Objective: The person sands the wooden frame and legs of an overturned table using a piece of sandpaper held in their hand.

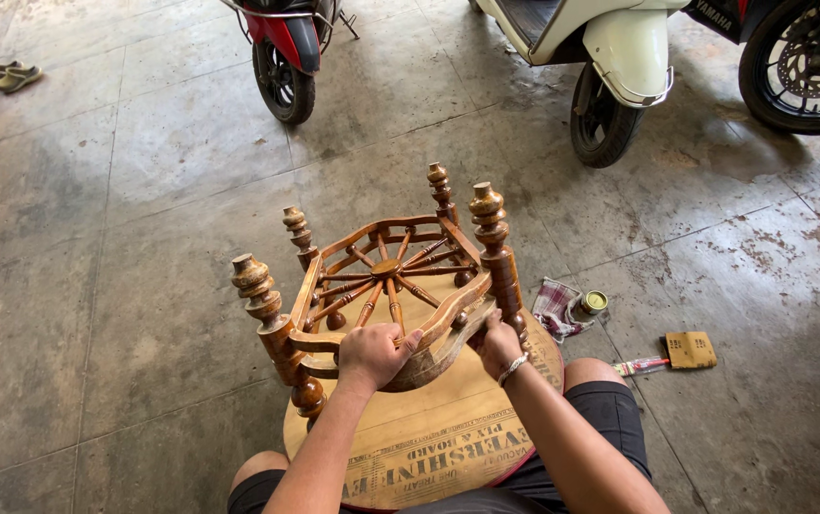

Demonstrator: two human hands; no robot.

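Note:
A small round wooden table (400,286) lies upside down in front of me, its turned legs pointing up and a spoked wheel-shaped shelf between them. Its round top (448,428) rests toward my lap, printed underside showing. My left hand (372,354) grips the near curved rail of the shelf frame. My right hand (497,345), a bracelet on its wrist, holds the base of the near right leg (496,252).
On the concrete floor to my right lie a checked cloth (555,306), a small tin can (593,303), a sheet of sandpaper (692,349) and a small tube (640,365). Parked scooters (282,48) (610,67) stand ahead. A pair of sandals (6,74) lies far left.

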